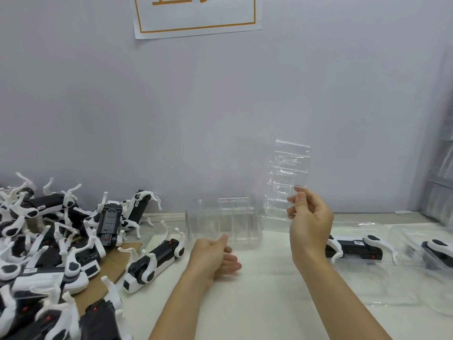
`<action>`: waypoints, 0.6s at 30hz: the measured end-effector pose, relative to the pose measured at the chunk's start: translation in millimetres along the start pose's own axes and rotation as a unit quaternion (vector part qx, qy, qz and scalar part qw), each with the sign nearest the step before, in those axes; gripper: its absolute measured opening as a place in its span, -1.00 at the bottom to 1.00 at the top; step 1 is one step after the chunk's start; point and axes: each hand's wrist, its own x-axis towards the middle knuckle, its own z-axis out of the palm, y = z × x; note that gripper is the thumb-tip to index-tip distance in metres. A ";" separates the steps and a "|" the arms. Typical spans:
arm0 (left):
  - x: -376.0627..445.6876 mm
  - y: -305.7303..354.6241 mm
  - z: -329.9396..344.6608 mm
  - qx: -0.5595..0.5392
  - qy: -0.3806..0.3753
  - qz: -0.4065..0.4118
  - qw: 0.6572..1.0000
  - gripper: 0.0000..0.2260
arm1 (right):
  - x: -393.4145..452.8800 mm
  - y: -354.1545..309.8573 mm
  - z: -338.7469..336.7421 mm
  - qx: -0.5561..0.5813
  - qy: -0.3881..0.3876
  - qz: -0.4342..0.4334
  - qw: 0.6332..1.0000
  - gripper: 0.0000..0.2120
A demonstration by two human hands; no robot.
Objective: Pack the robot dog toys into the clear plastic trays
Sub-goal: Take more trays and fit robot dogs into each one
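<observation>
I see the right hand raised above the table, thumb and fingers pinching the lower edge of a clear ribbed plastic tray that stands upright in the air against the pale wall. The left hand is lower, just above the white table, fingers loosely spread and a little blurred, holding nothing. Just beyond its fingertips lies a second clear moulded plastic tray with nothing in it (hard to read, nearly invisible against the wall).

Right of the right forearm, a black-and-white robot dog toy lies on its side inside a clear tray. Another toy sits in a further tray at the frame edge.

Left of the left arm, one loose black-and-white robot dog lies near the wrist. Beyond it, a large heap of the same toys covers the left end of the table, partly over a sheet of brown cardboard.

On the wall, a white paper sign with an orange border, cut off at the top.
</observation>
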 end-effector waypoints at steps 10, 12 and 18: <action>-10.8 11.2 13.7 0.070 -0.033 0.219 0.973 -0.87 | -2.7 -8.3 1.0 0.037 0.032 -0.031 0.998 -0.77; -9.6 12.6 12.6 0.059 0.024 0.254 0.965 -0.88 | -3.3 -11.2 1.3 0.052 0.038 -0.043 0.997 -0.77; -4.0 14.4 -0.7 0.081 0.262 0.258 0.926 -0.94 | -0.1 -13.2 0.4 0.092 0.058 -0.053 0.993 -0.74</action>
